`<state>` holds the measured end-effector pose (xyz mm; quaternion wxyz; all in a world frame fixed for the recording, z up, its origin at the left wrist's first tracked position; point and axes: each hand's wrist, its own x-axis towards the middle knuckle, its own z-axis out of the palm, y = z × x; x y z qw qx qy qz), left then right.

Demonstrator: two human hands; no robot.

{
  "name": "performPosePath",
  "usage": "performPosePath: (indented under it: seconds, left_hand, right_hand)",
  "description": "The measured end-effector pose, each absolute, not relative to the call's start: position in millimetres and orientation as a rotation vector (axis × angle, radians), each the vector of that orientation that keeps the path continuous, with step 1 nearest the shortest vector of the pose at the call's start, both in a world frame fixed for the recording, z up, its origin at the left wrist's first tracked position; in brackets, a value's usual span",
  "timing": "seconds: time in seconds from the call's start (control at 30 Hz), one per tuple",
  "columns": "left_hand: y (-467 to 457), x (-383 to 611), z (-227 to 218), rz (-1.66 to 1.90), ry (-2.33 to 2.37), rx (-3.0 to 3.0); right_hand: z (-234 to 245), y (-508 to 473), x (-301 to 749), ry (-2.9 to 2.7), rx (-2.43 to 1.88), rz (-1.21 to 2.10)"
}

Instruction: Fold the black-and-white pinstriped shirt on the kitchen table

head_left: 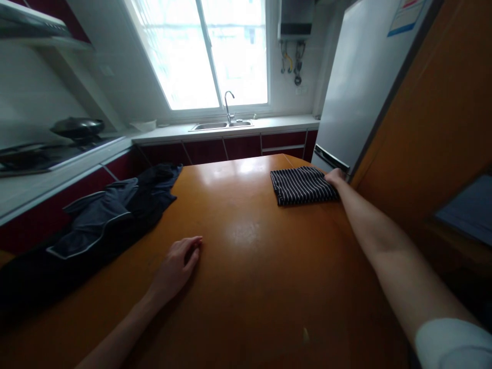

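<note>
My right hand (pixel 334 177) reaches to the far right corner of the wooden table (pixel 246 266) and grips the right edge of a folded black cloth with thin white stripes (pixel 302 185); its fingers are curled on the fabric. My left hand (pixel 177 264) rests palm down on the bare tabletop near the middle, fingers loosely bent and holding nothing. A dark, crumpled garment with pale piping (pixel 111 215) lies along the table's left side, a short way from my left hand.
A silver fridge (pixel 357 87) stands right behind the striped cloth, beside a wooden panel. A counter with a sink and tap (pixel 226 123) runs under the window. A wok (pixel 79 127) sits on the stove at the left.
</note>
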<state>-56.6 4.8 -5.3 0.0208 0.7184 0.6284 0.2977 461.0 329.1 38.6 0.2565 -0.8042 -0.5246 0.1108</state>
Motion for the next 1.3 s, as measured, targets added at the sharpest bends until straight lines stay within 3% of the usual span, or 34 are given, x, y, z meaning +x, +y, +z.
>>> performPosePath:
  seconds: [0.17, 0.3, 0.43, 0.97, 1.3]
  left_hand:
    - [4.6, -57.5, -5.9, 0.878, 1.937, 2.253]
    - [5.1, -58.8, -7.6, 0.858, 1.946, 2.279]
    - [5.8, -60.1, -9.1, 0.851, 1.948, 2.284]
    - [7.0, -54.5, -9.1, 0.902, 1.896, 2.329]
    - [6.6, -47.8, -6.5, 0.939, 1.874, 2.333]
  right_hand:
    - [31.5, 307.6, 418.9, -1.61, -1.972, -0.002]
    - [12.8, 265.2, 344.2, -2.055, -1.713, 0.095]
    - [-5.5, 234.7, 299.9, -2.23, -1.748, 0.143]
    - [-6.6, 261.1, 348.4, -2.27, -1.824, 0.103]
    - [-8.3, 224.4, 328.0, -2.3, -1.778, 0.107]
